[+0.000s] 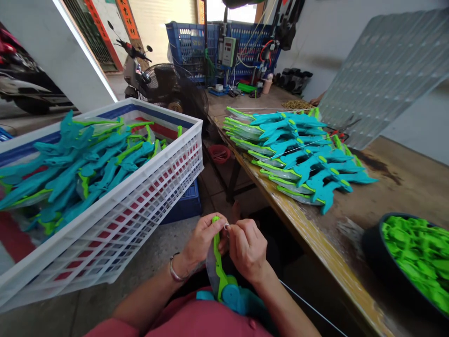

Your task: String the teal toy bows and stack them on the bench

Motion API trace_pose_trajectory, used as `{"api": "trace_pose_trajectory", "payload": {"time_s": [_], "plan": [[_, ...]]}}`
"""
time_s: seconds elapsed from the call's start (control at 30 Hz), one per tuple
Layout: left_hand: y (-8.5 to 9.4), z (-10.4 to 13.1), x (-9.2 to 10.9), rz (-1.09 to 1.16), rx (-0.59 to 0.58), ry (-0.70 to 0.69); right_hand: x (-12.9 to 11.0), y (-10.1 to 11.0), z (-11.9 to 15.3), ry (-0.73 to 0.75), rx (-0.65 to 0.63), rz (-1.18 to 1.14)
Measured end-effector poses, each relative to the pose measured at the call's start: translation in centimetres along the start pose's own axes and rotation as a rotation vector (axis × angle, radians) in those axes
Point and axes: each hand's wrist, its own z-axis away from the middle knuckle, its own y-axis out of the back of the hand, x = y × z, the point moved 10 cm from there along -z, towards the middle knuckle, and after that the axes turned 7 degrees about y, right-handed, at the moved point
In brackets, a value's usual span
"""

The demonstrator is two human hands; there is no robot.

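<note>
Two hands (195, 241) (248, 247) hold a green-and-teal piece (219, 267) and white string (227, 226)

Characters 吉祥 on an orange banner (127, 18), blurred lettering beginning "ST" on a blue crate (189, 55)

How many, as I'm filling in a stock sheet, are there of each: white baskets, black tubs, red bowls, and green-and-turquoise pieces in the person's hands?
White basket: 1
Black tub: 1
Red bowl: 1
Green-and-turquoise piece, held in the left hand: 1
Total: 4
</note>
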Motion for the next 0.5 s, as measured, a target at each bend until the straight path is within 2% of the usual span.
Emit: {"api": "trace_pose_trajectory", "payload": {"time_s": [0.5], "plan": [[-2.7,-2.0,-2.3,0.030,-0.172,0.056,1.1,1.7,2.1,-0.085,0.005,0.146]]}}
